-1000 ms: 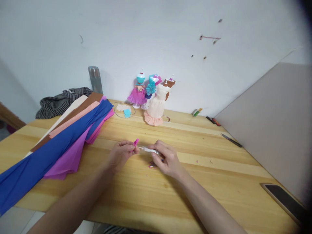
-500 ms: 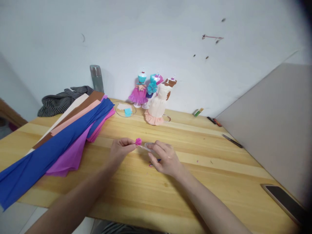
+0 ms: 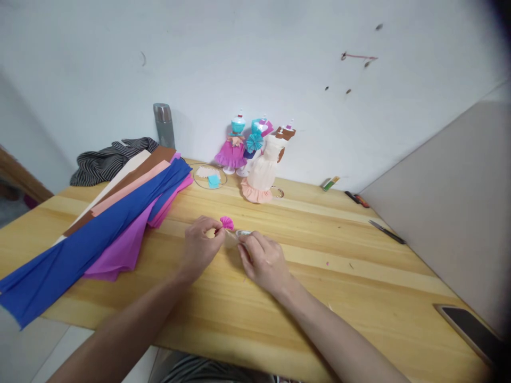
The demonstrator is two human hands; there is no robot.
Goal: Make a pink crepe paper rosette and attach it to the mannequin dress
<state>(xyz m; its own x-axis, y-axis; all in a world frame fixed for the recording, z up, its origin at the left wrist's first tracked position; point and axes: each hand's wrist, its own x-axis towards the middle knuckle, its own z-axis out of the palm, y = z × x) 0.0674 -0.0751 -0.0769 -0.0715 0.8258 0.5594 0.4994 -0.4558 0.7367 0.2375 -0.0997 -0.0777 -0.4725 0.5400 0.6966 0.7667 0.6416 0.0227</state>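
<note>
Between thumb and fingertips, my left hand pinches the base of a small pink pleated paper fan. My right hand is closed on a roll of clear tape, mostly hidden by the fingers. A short strip of tape runs from the roll to the base of the pink fan. Both hands are just above the wooden table, a little apart. Beyond them stand small dress forms in paper outfits, the nearest in a cream and peach dress.
Coloured crepe paper sheets lie on the left, beside a striped cloth and a flask. A wire ring surrounds paper pieces. On the right are a knife, a green-and-white small box and a phone.
The pink paper has turned and now shows as a spread fan. My right hand has shifted slightly left and its fingers have closed more tightly around the tape roll.
</note>
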